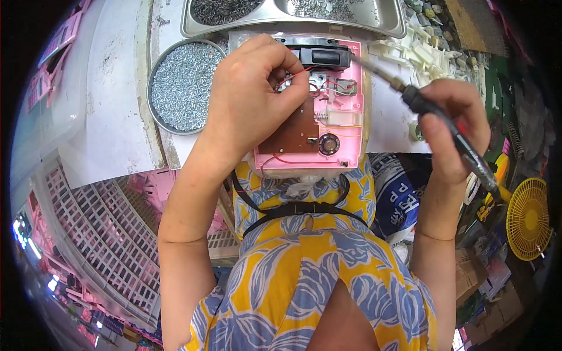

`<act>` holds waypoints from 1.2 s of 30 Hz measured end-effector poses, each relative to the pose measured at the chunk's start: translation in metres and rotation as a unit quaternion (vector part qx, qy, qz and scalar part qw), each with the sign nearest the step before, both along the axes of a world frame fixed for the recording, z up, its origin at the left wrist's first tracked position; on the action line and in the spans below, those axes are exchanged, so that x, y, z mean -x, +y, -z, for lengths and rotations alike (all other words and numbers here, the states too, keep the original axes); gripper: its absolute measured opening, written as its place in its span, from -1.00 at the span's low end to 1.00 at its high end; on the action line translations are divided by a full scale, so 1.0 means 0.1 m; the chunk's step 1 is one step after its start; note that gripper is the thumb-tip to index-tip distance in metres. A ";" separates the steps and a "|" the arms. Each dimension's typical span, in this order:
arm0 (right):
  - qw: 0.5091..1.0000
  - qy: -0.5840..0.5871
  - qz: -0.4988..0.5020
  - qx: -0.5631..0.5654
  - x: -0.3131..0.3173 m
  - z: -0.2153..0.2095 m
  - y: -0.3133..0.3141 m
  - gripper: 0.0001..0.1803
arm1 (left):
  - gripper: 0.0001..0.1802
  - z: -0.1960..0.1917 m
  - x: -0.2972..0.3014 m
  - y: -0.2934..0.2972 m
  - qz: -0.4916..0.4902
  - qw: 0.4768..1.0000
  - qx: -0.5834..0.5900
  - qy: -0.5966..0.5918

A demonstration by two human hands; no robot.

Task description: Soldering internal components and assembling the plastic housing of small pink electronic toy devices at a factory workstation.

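Observation:
A pink plastic casing [354, 161] lies open in front of me, its inside facing up. It holds a brown circuit board [287, 137], a black rectangular module [325, 57], a small metal motor [346, 88] and a round black disc [329, 144]. My left hand [257, 88] is over the casing's left half, thumb and forefinger pinched on a thin red wire [302, 72]. In my right hand [456, 126] is a soldering iron [433, 111], gripped by its black handle. Its slightly blurred metal shaft points up and left, the tip near the module's right end.
Left of the casing stands a round tin [150, 93] full of small screws. A metal tray [275, 29] with springs and small metal parts sits at the far edge. White plastic parts [424, 50] are heaped at far right. A yellow fan [528, 219] and a slatted crate [99, 228] flank me.

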State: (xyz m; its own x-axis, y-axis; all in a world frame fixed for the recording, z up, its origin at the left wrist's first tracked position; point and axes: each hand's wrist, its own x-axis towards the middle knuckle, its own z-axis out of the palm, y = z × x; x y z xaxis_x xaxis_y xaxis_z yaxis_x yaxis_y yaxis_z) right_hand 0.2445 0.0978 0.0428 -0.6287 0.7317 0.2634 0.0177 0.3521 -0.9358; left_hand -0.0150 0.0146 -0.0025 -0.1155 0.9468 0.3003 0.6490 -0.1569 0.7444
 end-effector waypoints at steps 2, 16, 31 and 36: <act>0.997 -0.069 -0.015 -0.039 0.02 0.03 -0.01 -0.72 | -0.88 0.02 -0.01 -0.04 -0.013 1.000 -0.002 0.000; 0.990 -0.109 -0.035 -0.080 0.21 0.11 -0.03 -0.75 | -0.88 0.07 -0.05 -0.03 -0.031 0.999 -0.027 0.022; 0.986 -0.100 -0.034 -0.128 0.24 0.10 0.00 -0.76 | -0.88 0.08 -0.08 -0.03 -0.039 0.998 -0.043 0.015; 0.986 -0.109 -0.037 -0.120 0.24 0.07 0.00 -0.77 | -0.88 0.09 -0.08 -0.03 -0.040 0.998 -0.044 0.014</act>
State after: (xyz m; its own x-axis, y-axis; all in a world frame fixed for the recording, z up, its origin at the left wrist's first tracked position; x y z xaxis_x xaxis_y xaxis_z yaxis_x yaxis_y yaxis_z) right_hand 0.2201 0.0981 0.0362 -0.7381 0.6154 0.2767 0.1750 0.5707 -0.8023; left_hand -0.0068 0.0116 -0.0120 -0.1803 0.9043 0.3869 0.6832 -0.1678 0.7107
